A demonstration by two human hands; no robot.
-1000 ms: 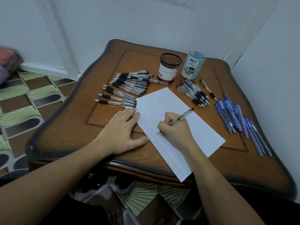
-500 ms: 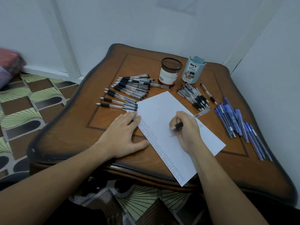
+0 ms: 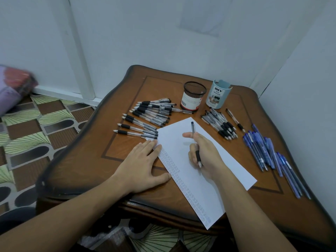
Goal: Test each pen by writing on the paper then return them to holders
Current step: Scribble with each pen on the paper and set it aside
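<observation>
Left hand (image 3: 143, 164) lies flat on the paper (image 3: 196, 190); right hand (image 3: 204, 153) grips a pen (image 3: 192, 127); holders (image 3: 194, 96) beyond look empty, loose pens (image 3: 151, 113) unreturned.

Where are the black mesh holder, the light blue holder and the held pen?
black mesh holder (image 3: 191, 100): head view, on its labelled side wall.
light blue holder (image 3: 217, 95): head view, on its printed front.
held pen (image 3: 193, 128): head view, on the barrel above the fingers.
</observation>
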